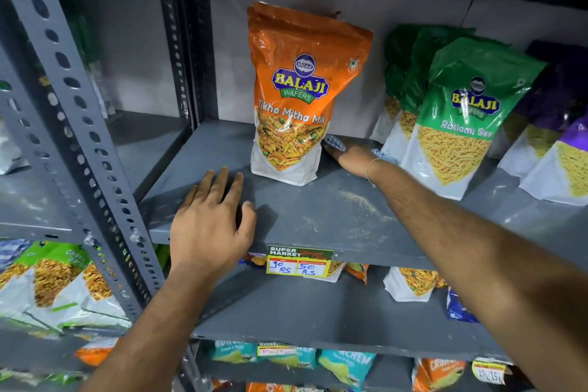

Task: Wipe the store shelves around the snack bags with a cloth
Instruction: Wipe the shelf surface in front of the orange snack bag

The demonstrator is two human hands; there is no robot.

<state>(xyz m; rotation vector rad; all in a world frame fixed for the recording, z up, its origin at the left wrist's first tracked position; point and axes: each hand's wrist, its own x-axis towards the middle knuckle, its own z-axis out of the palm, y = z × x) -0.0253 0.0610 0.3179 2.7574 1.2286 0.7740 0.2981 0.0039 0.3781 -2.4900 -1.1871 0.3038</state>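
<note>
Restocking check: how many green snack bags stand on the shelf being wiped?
3, in a row front to back right of the orange bag: front, middle, back. More may hide behind them.

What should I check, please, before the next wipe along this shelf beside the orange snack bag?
1. Cloth under the wiping hand: ok. The right hand presses the cloth flat on the shelf.
2. Orange snack bag stable: ok, upright, but close beside the cloth.
3. Green snack bag clear of the arm: not ok, it stands right next to the wrist.
4. Crumbs removed: not ok, a pale scatter lies on the shelf in front.
5. Left hand bracing: ok, resting flat at the shelf's front edge.
6. Shelf behind the bags clean: cannot tell, hidden.
</note>
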